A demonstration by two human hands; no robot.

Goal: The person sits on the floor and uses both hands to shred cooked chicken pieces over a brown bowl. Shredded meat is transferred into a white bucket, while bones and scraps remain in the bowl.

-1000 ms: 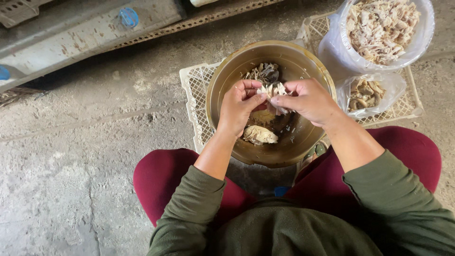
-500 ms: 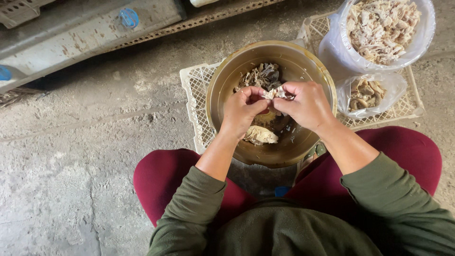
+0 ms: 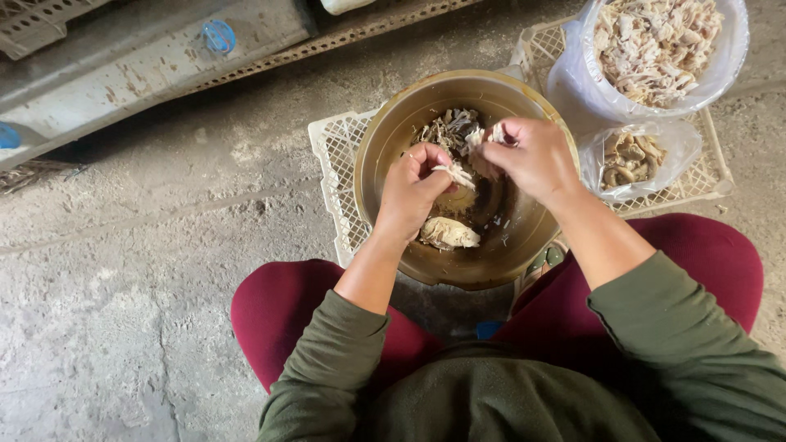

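Observation:
A brass-coloured metal bowl (image 3: 393, 139) rests on a white plastic crate (image 3: 336, 164) in front of my knees. Inside lie a pile of dark bones and scraps (image 3: 449, 129) and a pale chunk of cooked meat (image 3: 448, 234). My left hand (image 3: 413, 192) pinches a pale strip of meat (image 3: 457, 173) over the bowl's middle. My right hand (image 3: 532, 157) grips another shred of meat (image 3: 487, 135) just above it. The two hands are slightly apart, with the meat pulled between them.
A large bag-lined white tub of shredded meat (image 3: 659, 45) stands at the back right on the crate. A small plastic bag of brownish pieces (image 3: 630, 160) lies beside it. A grey metal beam (image 3: 147, 49) runs along the far side of the concrete floor (image 3: 147, 270).
My hands, close together over the meat before, have drawn apart. The right hand moved right and up, the left stayed low with a torn strip.

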